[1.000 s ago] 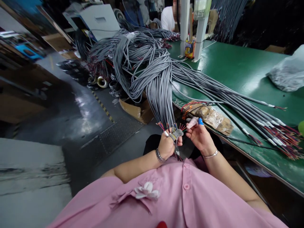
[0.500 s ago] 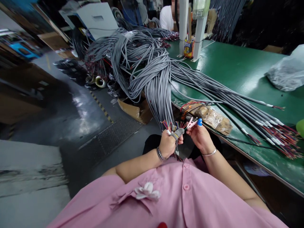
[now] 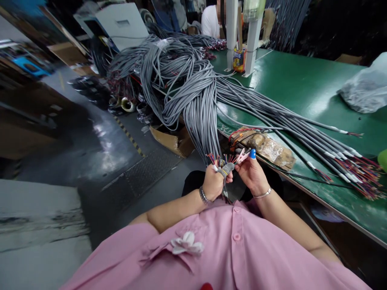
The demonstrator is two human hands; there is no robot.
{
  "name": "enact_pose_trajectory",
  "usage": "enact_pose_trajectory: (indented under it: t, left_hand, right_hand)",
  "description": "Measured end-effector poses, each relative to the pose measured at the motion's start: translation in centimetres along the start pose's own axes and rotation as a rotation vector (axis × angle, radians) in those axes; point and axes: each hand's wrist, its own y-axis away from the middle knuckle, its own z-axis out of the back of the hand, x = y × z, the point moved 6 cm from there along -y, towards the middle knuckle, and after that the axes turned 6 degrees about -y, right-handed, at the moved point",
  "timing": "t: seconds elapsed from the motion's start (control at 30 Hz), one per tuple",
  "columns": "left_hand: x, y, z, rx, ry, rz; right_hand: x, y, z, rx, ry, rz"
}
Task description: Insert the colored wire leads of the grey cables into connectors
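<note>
My left hand is closed around the ends of several grey cables. Stripped, coloured wire ends fan out above its fist, and a grey knitted cover sits on its thumb. Just to the right, my right hand pinches a small pink clip, whose tip points at the wire ends; whether it touches them I cannot tell. A blue cover wraps my right thumb. The cable bundle runs up from my left hand onto the large pile at the bench's left end.
On the green bench, more grey cables stretch right to bare wire ends. A taped brown block lies at the near edge. A plastic bag rests far right. Below stands an open cardboard box. Another person is behind the bench.
My right hand has moved slightly left with the pink clip, closer to the wire ends. The left hand keeps its hold on the cables.
</note>
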Motion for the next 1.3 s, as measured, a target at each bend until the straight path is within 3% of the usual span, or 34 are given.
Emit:
enact_pose_trajectory:
  t: [0.4, 0.63, 0.73, 1.1, 1.3]
  left_hand:
    - [0.1, 0.8, 1.4, 0.015, 0.007, -0.019]
    - [1.3, 0.6, 1.2, 0.234, -0.050, -0.029]
    - [1.2, 0.4, 1.6, 0.249, -0.029, -0.073]
    - [-1.1, 1.9, 3.4, 0.220, -0.179, -0.302]
    - [-1.9, 2.9, 2.9, 0.251, -0.392, -0.425]
  right_hand:
    - [-0.5, 1.1, 2.8, -0.029, -0.003, -0.064]
    - [0.6, 2.2, 3.6, -0.017, 0.136, -0.007]
    - [1.1, 2.8, 3.6, -0.012, 0.235, 0.042]
    - [0.9, 5.7, 0.9, 0.075, 0.629, 0.167]
    - [0.2, 7.7, -2.5, 0.262, 0.901, 0.195]
